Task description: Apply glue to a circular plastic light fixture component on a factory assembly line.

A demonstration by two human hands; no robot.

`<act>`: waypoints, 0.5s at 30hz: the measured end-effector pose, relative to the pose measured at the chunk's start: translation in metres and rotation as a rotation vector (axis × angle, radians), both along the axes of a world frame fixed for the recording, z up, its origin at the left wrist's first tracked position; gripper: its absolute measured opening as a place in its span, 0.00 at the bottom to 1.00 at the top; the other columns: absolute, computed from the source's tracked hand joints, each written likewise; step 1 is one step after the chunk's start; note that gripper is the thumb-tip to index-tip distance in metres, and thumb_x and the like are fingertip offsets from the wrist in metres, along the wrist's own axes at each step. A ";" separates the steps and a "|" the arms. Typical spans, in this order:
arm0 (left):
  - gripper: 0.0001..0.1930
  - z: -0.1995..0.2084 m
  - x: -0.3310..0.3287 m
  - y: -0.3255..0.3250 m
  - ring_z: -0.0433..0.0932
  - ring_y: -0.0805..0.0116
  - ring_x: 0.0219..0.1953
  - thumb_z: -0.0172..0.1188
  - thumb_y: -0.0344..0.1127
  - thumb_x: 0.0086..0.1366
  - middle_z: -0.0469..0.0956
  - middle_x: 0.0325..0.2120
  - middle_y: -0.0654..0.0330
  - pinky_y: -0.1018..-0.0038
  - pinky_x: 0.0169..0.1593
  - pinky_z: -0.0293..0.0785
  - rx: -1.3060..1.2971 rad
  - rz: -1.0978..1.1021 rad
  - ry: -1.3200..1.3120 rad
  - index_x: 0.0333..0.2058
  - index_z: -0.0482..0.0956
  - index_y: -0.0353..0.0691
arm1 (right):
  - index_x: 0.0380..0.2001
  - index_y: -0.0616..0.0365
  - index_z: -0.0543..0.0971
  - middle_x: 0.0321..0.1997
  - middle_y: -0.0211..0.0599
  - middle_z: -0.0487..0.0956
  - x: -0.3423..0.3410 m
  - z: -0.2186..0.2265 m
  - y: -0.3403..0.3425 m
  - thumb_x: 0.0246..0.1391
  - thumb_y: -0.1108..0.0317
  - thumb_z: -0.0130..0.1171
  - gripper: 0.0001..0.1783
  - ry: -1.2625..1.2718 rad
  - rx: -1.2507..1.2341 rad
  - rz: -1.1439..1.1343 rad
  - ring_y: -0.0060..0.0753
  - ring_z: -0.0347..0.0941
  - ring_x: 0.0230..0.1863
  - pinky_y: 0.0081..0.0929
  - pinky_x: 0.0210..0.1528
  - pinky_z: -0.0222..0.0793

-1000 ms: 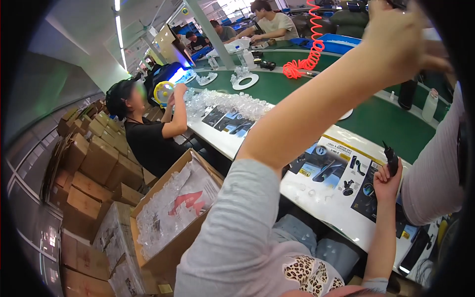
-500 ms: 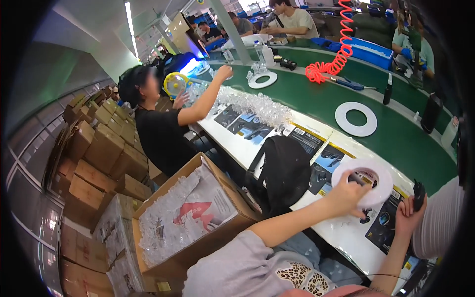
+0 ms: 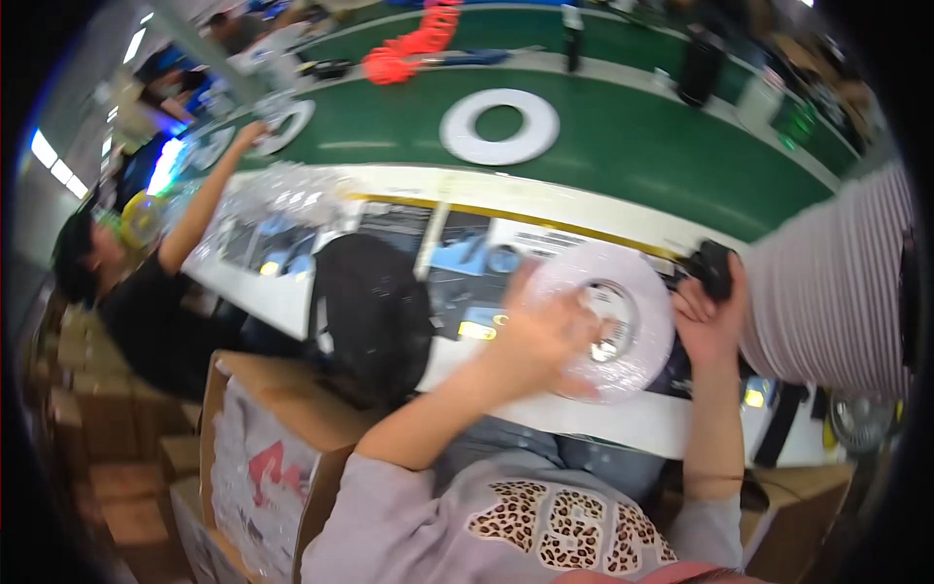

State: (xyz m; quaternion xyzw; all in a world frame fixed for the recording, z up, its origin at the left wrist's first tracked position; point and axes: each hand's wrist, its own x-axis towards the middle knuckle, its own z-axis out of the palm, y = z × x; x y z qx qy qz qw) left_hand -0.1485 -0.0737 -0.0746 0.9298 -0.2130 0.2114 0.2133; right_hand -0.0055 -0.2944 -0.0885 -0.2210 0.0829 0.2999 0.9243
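A thick white ring (image 3: 647,336), apparently wrapped in shiny clear film, lies on the white worktable (image 3: 467,384) in front of me. Over its left side reaches my left hand (image 3: 540,341), fingers apart and blurred, their tips near the ring's hole. Something round with printing shows inside that hole. To the right of the ring, my right hand (image 3: 710,316) is raised and closed around a small black object (image 3: 713,268) whose kind I cannot make out. A tall stack of white rings (image 3: 827,282) stands just beyond that hand.
A black bag (image 3: 370,321) sits left of the ring, above an open carton (image 3: 282,399) holding clear pieces. One flat white ring (image 3: 452,127) lies on the green surface (image 3: 623,146). A co-worker (image 3: 146,302) reaches across at far left. A red coiled hose (image 3: 389,63) lies at the back.
My view has swung right, so everything sits further left. My left hand has shifted onto the ring's left side. My right hand still holds the black object.
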 end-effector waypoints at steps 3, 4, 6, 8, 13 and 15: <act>0.21 0.016 0.036 0.041 0.73 0.62 0.46 0.67 0.43 0.50 0.77 0.38 0.63 0.53 0.60 0.55 -0.200 0.247 0.091 0.42 0.77 0.43 | 0.22 0.52 0.70 0.06 0.21 0.52 -0.001 0.003 0.006 0.57 0.49 0.52 0.20 0.061 -0.031 0.014 0.17 0.46 0.09 0.16 0.15 0.43; 0.17 0.018 0.052 0.047 0.73 0.62 0.47 0.63 0.40 0.55 0.77 0.39 0.61 0.58 0.60 0.57 -0.282 0.267 0.144 0.43 0.76 0.41 | 0.25 0.52 0.71 0.07 0.20 0.51 0.001 -0.005 0.001 0.58 0.49 0.51 0.18 0.016 0.000 0.032 0.16 0.46 0.10 0.16 0.16 0.42; 0.14 0.010 0.081 0.049 0.73 0.63 0.48 0.59 0.37 0.60 0.77 0.40 0.60 0.64 0.60 0.59 -0.362 0.277 0.211 0.44 0.76 0.40 | 0.24 0.52 0.72 0.06 0.20 0.52 0.002 -0.002 0.001 0.57 0.49 0.52 0.18 -0.016 -0.048 0.039 0.16 0.46 0.09 0.16 0.16 0.42; 0.16 -0.005 0.100 0.044 0.71 0.63 0.52 0.52 0.37 0.65 0.75 0.47 0.57 0.69 0.59 0.60 -0.711 -0.001 0.378 0.49 0.72 0.38 | 0.24 0.53 0.73 0.06 0.20 0.53 0.000 0.001 -0.002 0.56 0.50 0.53 0.18 -0.044 -0.065 0.047 0.16 0.46 0.09 0.16 0.16 0.42; 0.21 -0.042 0.110 0.033 0.65 0.61 0.60 0.45 0.39 0.70 0.67 0.57 0.55 0.69 0.62 0.58 -0.859 -0.150 0.583 0.58 0.63 0.38 | 0.23 0.53 0.74 0.06 0.21 0.56 0.001 0.000 -0.006 0.55 0.51 0.55 0.18 -0.067 -0.170 0.041 0.15 0.47 0.09 0.17 0.16 0.40; 0.21 -0.049 0.106 0.031 0.63 0.61 0.61 0.43 0.40 0.71 0.67 0.57 0.52 0.70 0.63 0.56 -0.957 -0.183 0.634 0.59 0.61 0.38 | 0.23 0.53 0.74 0.06 0.21 0.57 0.000 -0.001 -0.005 0.55 0.51 0.55 0.17 -0.057 -0.208 0.022 0.15 0.46 0.09 0.17 0.16 0.40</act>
